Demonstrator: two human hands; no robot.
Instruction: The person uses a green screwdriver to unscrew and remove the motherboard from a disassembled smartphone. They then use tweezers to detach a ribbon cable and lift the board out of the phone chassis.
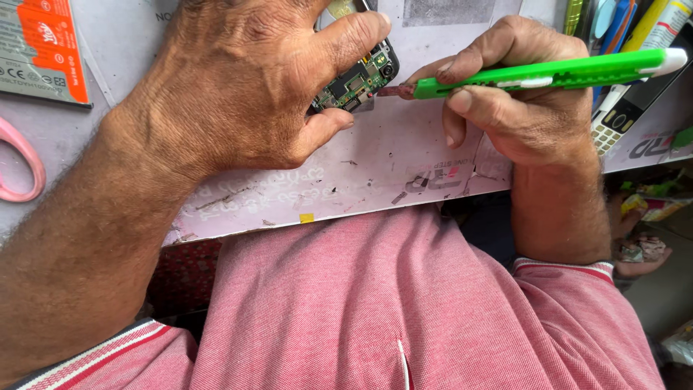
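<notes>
Scuffed pale bench (404,155) | left hand (238,87) clamps opened phone (361,76), green board bare | right hand (527,101) grips green knife (548,72)

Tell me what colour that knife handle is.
Bright green knife handle, seen in the head view.

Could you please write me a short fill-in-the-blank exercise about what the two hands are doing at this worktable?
1. The right hand holds a utility knife whose handle is ____ in colour.
2. The left hand presses down on an opened phone, whose exposed ____ board shows beside the thumb.
3. At the table's far left edge lies a pair of scissors with ____ handles.
4. The knife's tip points toward the ____.

Missing words: green; circuit; pink; phone
</notes>
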